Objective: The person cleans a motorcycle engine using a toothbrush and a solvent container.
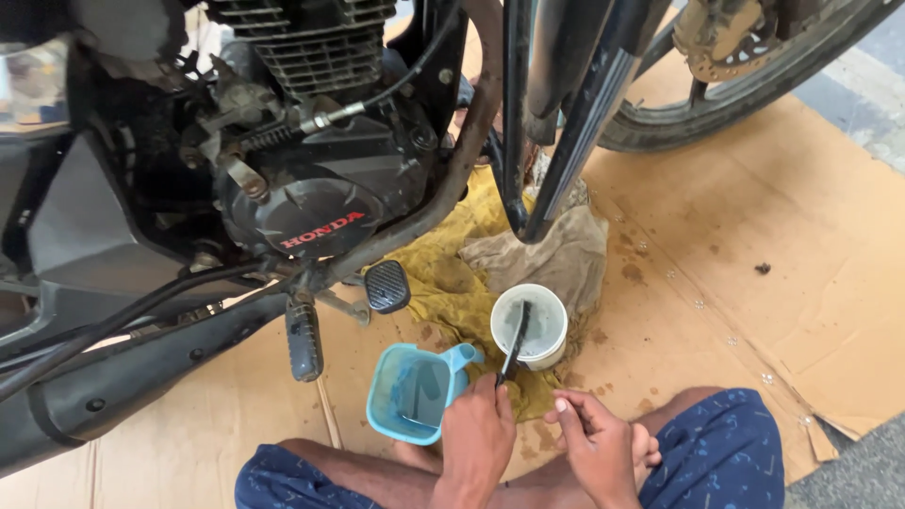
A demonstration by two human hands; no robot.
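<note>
We see a red lettered badge (321,230) curving across the round black engine cover (306,215) of the motorcycle, left of centre in the view; it is the only sign in sight, and we leave its words unread. Flattened brown cardboard (754,245) covers the floor under the bike, spotted with dark stains, and a crumpled yellow cloth (452,273) lies on it beneath the frame, with a greyish rag (566,250) partly over its right edge. On the cloth stands a small round white cup (530,325) holding murky liquid. Our left hand (479,435) is closed around the handle of a light blue plastic jug (415,391), which leans to the left just beside the cup, its mouth turned up toward the camera. The same hand also seems to grip the lower end of a thin dark brush (515,341), whose upper end reaches into the white cup; we cannot tell exactly which fingers hold it. Our right hand (596,441) sits just to the right of the left one, fingers loosely curled and pinching nothing that we can make out, near the cup but not touching it. Knees in blue patterned shorts (721,448) frame both hands at the bottom. The black footpeg (387,286) juts out just above the jug.
</note>
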